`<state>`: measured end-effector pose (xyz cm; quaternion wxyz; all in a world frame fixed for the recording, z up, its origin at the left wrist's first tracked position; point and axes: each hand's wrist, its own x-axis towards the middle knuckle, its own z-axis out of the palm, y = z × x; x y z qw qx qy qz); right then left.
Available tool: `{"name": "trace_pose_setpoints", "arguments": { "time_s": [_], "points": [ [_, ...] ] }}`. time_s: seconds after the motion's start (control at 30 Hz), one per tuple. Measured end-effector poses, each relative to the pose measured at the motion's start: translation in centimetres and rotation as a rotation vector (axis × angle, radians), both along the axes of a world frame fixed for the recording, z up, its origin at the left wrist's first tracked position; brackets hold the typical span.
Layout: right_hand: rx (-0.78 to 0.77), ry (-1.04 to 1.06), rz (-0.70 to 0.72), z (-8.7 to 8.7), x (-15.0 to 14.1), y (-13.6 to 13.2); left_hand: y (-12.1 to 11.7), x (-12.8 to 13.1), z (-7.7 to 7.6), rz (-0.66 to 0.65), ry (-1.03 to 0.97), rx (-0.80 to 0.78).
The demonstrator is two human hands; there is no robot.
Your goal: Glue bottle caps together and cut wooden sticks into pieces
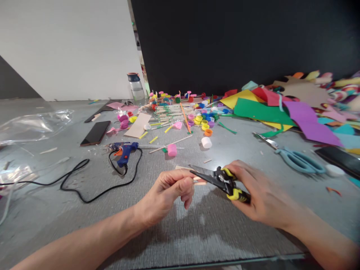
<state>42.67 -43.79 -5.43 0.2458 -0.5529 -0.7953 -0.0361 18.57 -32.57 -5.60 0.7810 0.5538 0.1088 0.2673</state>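
My left hand [164,193] is closed, pinching thin pale wooden sticks [200,183] whose ends stick out past the fingertips. In my right hand [260,197] are shears [223,180] with black and yellow handles. Their parted blades point left and reach my left fingertips, around the sticks' ends as far as I can see. Whether the blades touch the wood is unclear. Just beyond the hands lie a pink cap [171,150], a white cap [206,142] and a small stick scrap [207,161].
A blue glue gun [126,153] with a looping black cord lies left, near a phone [96,133]. Blue-handled scissors [300,159] rest at right, below coloured sheets [261,111]. Farther back are a bottle [136,88], colourful caps [198,119] and sticks [171,110].
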Motion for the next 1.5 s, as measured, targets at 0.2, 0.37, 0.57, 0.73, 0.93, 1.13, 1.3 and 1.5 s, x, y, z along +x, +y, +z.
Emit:
{"name": "trace_pose_setpoints", "arguments": {
  "time_s": [0.2,0.37,0.57,0.73,0.93,1.13,1.3,1.5],
  "points": [
    [0.016,0.067,0.038,0.3,-0.4,-0.1,-0.2,0.1,0.2,0.004,-0.009,-0.009],
    [-0.089,0.125,0.043,0.9,-0.7,0.1,0.1,-0.1,-0.3,0.042,-0.007,0.017],
    [-0.068,0.119,0.017,0.8,-0.5,0.0,0.3,-0.3,-0.6,0.045,0.02,0.078],
    [-0.076,0.098,0.017,0.8,-0.4,-0.2,0.3,-0.3,-0.6,0.046,0.027,0.095],
    [-0.003,0.016,0.024,0.3,-0.2,-0.2,0.3,-0.3,-0.3,0.032,0.034,0.117],
    [0.018,0.047,0.028,0.2,-0.3,-0.2,0.2,-0.1,-0.1,0.013,0.017,0.063],
    [-0.067,0.091,0.027,0.3,-0.4,-0.1,0.1,0.0,0.2,-0.034,-0.045,-0.013],
    [-0.094,0.105,0.06,0.2,-0.2,0.0,0.0,0.1,0.6,-0.109,-0.065,-0.051]
  ]
}}
